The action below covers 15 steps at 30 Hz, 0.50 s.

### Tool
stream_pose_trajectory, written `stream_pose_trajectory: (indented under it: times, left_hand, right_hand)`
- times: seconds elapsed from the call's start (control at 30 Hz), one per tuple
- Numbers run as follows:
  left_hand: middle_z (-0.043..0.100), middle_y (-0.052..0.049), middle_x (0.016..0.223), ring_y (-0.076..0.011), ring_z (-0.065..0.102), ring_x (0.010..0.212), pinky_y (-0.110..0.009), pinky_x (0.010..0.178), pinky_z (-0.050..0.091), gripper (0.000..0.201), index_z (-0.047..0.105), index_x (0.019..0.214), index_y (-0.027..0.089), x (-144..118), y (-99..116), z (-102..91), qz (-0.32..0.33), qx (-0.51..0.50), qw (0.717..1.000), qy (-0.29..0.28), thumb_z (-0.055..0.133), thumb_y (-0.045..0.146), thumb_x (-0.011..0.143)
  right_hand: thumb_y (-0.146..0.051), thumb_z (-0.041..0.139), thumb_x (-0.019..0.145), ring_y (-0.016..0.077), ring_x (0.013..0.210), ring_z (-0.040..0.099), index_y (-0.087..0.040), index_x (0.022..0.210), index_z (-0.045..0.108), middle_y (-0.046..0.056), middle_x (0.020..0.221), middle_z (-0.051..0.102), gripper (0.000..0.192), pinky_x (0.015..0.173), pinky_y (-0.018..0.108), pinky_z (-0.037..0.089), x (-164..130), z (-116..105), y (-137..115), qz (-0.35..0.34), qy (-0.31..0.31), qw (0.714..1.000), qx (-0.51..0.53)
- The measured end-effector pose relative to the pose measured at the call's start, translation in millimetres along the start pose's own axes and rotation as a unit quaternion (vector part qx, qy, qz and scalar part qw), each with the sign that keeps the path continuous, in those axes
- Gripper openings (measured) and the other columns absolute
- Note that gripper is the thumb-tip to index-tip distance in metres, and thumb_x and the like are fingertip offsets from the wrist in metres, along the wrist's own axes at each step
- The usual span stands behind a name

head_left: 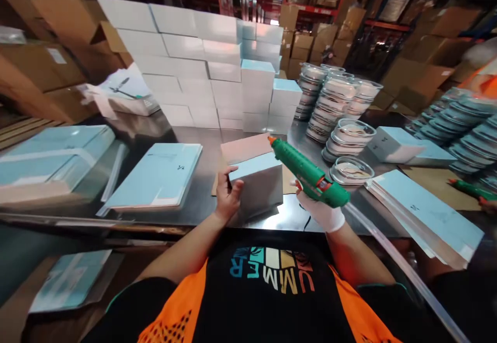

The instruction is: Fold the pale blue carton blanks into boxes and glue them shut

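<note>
the left grip (227, 196) is closed on a white box's (262, 190) left edge, over cardboard (288, 180) on the tabletop (288, 213); the gloved right grip (324, 212) wraps a green glue gun (301, 166), nozzle (272, 139) near the box.

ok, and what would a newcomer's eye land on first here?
Probably the bright green glue gun near the centre, orange-tipped, in the white-gloved right hand, beside the box that the bare left hand holds. Next, the tall wall of white boxes behind them, with stacks of clear-lidded containers to its right.
</note>
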State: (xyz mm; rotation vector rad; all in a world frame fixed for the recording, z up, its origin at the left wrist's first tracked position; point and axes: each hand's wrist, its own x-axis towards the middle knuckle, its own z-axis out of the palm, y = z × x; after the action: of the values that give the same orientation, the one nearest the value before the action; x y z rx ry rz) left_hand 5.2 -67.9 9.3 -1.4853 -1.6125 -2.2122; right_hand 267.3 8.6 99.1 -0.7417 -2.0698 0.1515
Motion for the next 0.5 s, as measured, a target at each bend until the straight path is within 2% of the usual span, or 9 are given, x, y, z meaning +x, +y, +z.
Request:
stream_pose_trajectory:
  times: [0.1, 0.23, 0.37, 0.5]
  left_hand:
    - [0.073, -0.008, 0.111, -0.0238, 0.071, 0.098, -0.037, 0.089, 0.058, 0.058, 0.068, 0.125, 0.023, 7.8, 7.0, 11.9, 0.025, -0.011, 0.999, -0.02, 0.066, 0.075, 0.1]
    - [0.076, -0.009, 0.111, -0.026, 0.075, 0.103, -0.039, 0.092, 0.06, 0.054, 0.067, 0.123, 0.023, 4.2, 9.9, 21.1, 0.032, -0.02, 0.998, -0.048, 0.074, 0.07, 0.097]
    - [0.076, -0.009, 0.111, -0.0274, 0.076, 0.104, -0.042, 0.095, 0.06, 0.055, 0.067, 0.126, 0.022, -2.3, 10.6, 23.8, 0.02, -0.007, 0.997, -0.067, 0.076, 0.067, 0.096]
    - [0.075, -0.01, 0.114, -0.0269, 0.074, 0.107, -0.04, 0.096, 0.058, 0.054, 0.068, 0.126, 0.022, -1.6, 12.4, 21.6, 0.035, -0.002, 0.998, -0.06, 0.075, 0.068, 0.097]
  right_hand:
    - [-0.026, 0.071, 0.085, 0.0217, 0.066, 0.067, -0.025, 0.069, 0.064, 0.003, 0.068, 0.067, 0.017, 0.069, 0.035, 0.059, -1.7, 6.6, -17.1, -0.029, -0.013, 0.999, 0.003]
    - [-0.027, 0.067, 0.084, 0.019, 0.06, 0.058, -0.025, 0.067, 0.057, 0.002, 0.064, 0.06, 0.021, 0.061, 0.033, 0.05, 2.3, 14.6, -36.7, -0.054, -0.028, 0.998, 0.007]
    - [-0.03, 0.07, 0.078, 0.021, 0.064, 0.061, -0.025, 0.068, 0.059, 0.004, 0.068, 0.064, 0.016, 0.065, 0.036, 0.053, 5.2, 22.0, -33.7, 0.005, -0.043, 0.998, 0.051]
    - [-0.03, 0.076, 0.079, 0.0243, 0.067, 0.065, -0.028, 0.063, 0.059, 0.004, 0.064, 0.065, 0.024, 0.072, 0.041, 0.062, -0.2, 27.3, -3.6, 0.12, -0.033, 0.987, 0.097]
